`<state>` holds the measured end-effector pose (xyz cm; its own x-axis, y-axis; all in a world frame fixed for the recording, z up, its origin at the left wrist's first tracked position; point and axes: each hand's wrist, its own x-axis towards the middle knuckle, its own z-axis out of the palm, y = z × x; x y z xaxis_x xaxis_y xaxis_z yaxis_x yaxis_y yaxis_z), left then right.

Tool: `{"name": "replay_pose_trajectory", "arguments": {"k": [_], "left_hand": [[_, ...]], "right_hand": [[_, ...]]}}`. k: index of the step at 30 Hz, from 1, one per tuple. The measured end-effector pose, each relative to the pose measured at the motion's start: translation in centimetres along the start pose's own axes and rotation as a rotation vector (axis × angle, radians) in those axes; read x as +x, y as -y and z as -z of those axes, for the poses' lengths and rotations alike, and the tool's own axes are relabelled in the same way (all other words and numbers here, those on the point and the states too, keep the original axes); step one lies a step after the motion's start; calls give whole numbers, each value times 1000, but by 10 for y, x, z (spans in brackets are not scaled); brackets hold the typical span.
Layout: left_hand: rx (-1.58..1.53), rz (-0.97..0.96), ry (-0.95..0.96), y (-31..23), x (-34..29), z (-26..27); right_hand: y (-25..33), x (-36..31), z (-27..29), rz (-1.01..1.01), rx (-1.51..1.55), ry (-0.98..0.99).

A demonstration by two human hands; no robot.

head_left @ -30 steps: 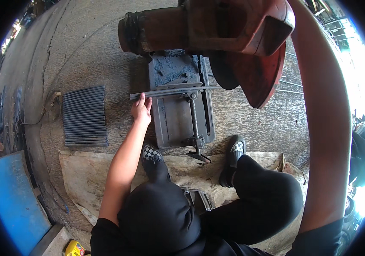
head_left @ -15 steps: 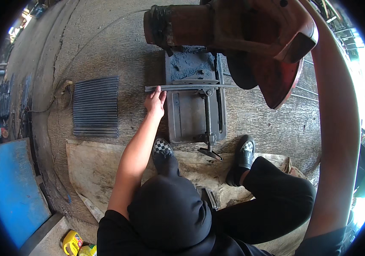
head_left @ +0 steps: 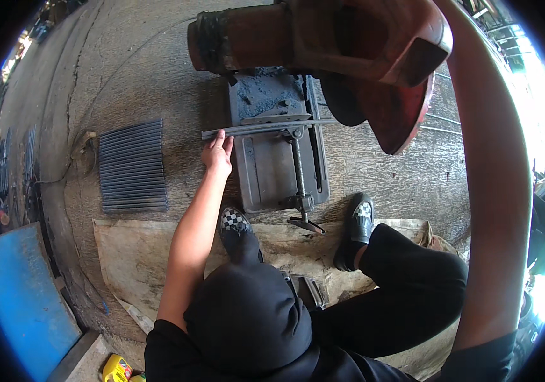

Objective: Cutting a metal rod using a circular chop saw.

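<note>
A cut-off saw stands before me, its dark metal base (head_left: 271, 175) on the floor and its worn red motor head (head_left: 342, 41) raised over the far end. Metal rods (head_left: 253, 129) lie crosswise on the base, between the fence (head_left: 276, 118) and the screw clamp (head_left: 299, 162). At their left end, my left hand (head_left: 219, 155) has its fingers closed round them. My right forearm (head_left: 498, 191) reaches up along the right side to the saw head. The right hand itself is out of sight beyond the top edge.
Many cut rods (head_left: 133, 167) lie side by side on the floor to the left. A stained cloth (head_left: 138, 254) spreads beneath my shoes (head_left: 234, 219). Farther left leans a blue panel (head_left: 27, 293), with a yellow container (head_left: 117, 368) near the bottom edge. A thin cable crosses the floor.
The whole view has shifted and tilted slightly, so the saw and rods appear farther left. My left hand stays on the rods' left end, and the saw head is still raised.
</note>
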<state>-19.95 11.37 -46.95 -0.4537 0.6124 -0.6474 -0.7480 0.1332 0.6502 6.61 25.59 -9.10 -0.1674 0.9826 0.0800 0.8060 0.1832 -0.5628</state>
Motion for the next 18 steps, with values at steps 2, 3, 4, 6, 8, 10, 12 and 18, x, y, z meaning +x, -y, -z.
{"name": "replay_pose_trajectory", "arguments": {"k": [2, 3, 4, 6, 8, 10, 12, 18], "left_hand": [[10, 5, 14, -2, 3, 3], [8, -2, 18, -2, 5, 5], [6, -6, 25, -1, 3, 1], [27, 18, 26, 2, -2, -8], [39, -16, -23, 1, -2, -5], [35, -39, -21, -2, -1, -3], [55, -61, -33, -4, -3, 0], [26, -74, -56, 0, -1, -4]], "right_hand": [[6, 0, 8, -7, 5, -10], [8, -1, 12, -13, 8, -16], [8, -1, 16, -20, 8, -25], [5, -4, 26, -41, 9, -43], [0, -9, 28, -52, 24, -51], [-1, -10, 31, -69, 42, -58], [-18, -28, 14, 37, -19, -124], [-43, -112, -27, 42, 413, -170]]}}
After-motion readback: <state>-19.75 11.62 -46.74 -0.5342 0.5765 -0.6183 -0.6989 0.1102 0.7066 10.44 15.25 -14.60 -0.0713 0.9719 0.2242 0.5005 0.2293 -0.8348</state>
